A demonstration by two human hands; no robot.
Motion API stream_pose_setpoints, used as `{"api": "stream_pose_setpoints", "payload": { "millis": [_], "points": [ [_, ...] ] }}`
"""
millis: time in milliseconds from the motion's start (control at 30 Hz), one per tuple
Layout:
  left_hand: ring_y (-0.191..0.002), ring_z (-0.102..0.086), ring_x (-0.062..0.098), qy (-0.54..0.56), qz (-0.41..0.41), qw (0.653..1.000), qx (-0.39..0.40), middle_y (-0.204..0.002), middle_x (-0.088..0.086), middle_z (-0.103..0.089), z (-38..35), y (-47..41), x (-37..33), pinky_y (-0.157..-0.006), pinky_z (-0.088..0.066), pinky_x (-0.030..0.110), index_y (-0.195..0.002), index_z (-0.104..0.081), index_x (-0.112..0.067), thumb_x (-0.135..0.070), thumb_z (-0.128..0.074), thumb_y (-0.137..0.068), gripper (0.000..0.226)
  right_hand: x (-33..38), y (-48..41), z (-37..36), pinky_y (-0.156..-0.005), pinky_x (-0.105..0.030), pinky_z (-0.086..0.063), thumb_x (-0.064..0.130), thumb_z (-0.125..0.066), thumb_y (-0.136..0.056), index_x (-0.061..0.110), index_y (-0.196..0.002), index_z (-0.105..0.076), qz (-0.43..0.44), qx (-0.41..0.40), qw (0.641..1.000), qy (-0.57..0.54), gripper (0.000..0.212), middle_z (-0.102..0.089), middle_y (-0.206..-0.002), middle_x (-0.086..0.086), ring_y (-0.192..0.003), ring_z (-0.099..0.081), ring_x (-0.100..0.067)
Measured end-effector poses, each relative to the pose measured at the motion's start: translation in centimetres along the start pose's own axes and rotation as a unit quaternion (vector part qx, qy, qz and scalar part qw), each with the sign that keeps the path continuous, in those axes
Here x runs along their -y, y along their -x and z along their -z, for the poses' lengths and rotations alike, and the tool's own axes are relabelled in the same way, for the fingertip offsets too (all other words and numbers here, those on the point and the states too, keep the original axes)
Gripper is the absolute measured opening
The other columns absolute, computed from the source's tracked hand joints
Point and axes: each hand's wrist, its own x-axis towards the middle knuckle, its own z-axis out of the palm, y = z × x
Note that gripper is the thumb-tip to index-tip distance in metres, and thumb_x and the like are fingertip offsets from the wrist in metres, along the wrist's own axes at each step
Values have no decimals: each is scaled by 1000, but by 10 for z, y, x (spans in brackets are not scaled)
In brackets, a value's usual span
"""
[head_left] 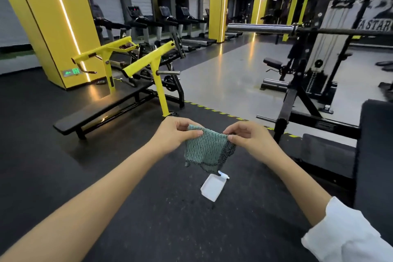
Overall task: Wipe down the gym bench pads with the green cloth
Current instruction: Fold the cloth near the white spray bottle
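Floor point(148, 208) near the camera is black speckled rubber matting; further out it switches to glossy grey flooring point(223, 70), with a yellow-black hazard strip point(212, 109) along the seam. Green cloth point(207, 148) is in the air above the matting, hanging from its top edge, with a dark mesh border on its right and bottom sides. Left hand point(177, 133) pinches the top-left corner, thumb on the near face. Right hand point(248, 134) pinches the top-right corner, fingers curled. White sleeve point(344, 234) is pushed up on the right forearm; left forearm is bare. White tray point(213, 187) lies on the matting just below the cloth, not touching it; a small white item sits at its far corner, can't tell what it is. Flat bench point(100, 110) with a black pad stands to the left, under a yellow frame point(157, 70). Dark bench pads point(374, 155) are at the right edge, close to the right arm. Barbell point(259, 27) rests on a black rack above them. Treadmills point(144, 23) line the back wall under shuttered windows. Yellow pillars point(49, 17) carry vertical light strips, which reflect off the grey flooring.
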Motion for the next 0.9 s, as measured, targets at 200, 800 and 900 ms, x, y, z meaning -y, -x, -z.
{"api": "stream_pose_setpoints", "payload": {
  "millis": [200,800,900],
  "points": [
    [-82,-68,8,-6,-7,1000,21,-90,8,-75,12,-128,60,-80,-54,20,-92,-76,-10,-3,-73,-86,10,-65,-107,3,-91,-31,-53,3,-68,-87,17,-88,-72,-23,-18,1000,8,15,-75,-91,4,-89,-69,-12],
    [-84,-70,9,-11,62,978,198,-89,-1,-78,-8,-419,265,-83,-56,25,-89,-79,-21,-11,-79,-82,12,-264,-295,-26,-73,-14,-48,4,-72,-84,33,-76,-69,-216,-167,960,58,30,-71,-82,11,-80,-66,-12],
    [-83,-70,9,-9,64,970,233,-89,-1,-78,-22,-447,310,-81,-56,25,-90,-79,-19,-9,-78,-82,13,-304,-305,-41,-75,-14,-50,5,-72,-85,33,-77,-68,-243,-187,950,61,30,-71,-84,12,-82,-67,-11]
  ]
}}
